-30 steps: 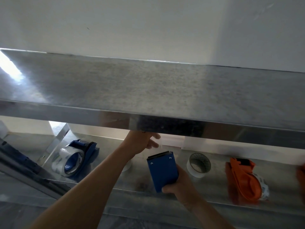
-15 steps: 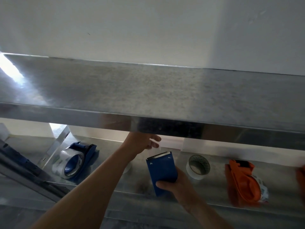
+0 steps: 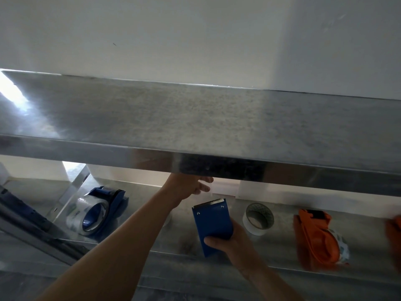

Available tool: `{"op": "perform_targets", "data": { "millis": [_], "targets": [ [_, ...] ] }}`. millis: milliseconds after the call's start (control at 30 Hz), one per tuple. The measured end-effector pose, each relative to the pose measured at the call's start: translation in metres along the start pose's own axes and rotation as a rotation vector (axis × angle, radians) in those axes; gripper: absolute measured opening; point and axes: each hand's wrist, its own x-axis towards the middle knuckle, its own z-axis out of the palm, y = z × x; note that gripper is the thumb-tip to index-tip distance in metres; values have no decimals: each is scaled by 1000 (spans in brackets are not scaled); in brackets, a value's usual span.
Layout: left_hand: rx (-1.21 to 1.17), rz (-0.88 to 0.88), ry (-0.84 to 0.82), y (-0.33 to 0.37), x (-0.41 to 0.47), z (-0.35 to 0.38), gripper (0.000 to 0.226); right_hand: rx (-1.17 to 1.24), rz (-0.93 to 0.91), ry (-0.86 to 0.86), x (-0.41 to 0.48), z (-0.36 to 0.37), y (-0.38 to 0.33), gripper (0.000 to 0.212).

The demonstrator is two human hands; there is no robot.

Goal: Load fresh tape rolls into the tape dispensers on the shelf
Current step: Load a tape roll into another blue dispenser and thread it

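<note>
My right hand grips a blue tape dispenser from below and holds it above the lower metal shelf, its toothed blade pointing up. Just above the blade, my left hand reaches under the upper shelf's front lip, which hides the fingertips in part. A faint clear tape strip runs from the blade to those fingers, which pinch it. A loose white tape roll stands right of the held dispenser.
Another blue dispenser with a clear roll lies at the left of the lower shelf. An orange dispenser lies at the right, with something orange at the frame edge. The upper shelf overhangs closely. A dark bar slants at left.
The held dispenser has tipped a little, and its toothed blade now shows. Both hands stay in about the same place. The view has shifted slightly.
</note>
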Motion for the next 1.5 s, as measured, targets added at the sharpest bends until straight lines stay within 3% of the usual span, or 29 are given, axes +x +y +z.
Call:
{"op": "perform_targets", "data": {
  "millis": [333,467,633,800,1133,1500],
  "targets": [
    [31,-25,3,-2,2,-1,28,-13,-31,12,3,-3,-2,58],
    [-52,46,-34,-8,-5,-10,14,-50,-62,38,4,-6,3,61],
    [21,29,-75,-16,-8,-17,23,-78,-65,60,4,-7,9,61],
    [93,49,-99,-16,-8,-16,12,-90,-52,59,4,-5,12,58],
    [-32,14,-53,-10,-5,-3,19,-47,-38,29,5,-8,10,68],
    [108,-71,64,-15,10,7,30,-53,-59,52,2,-10,12,65]
  ]
}}
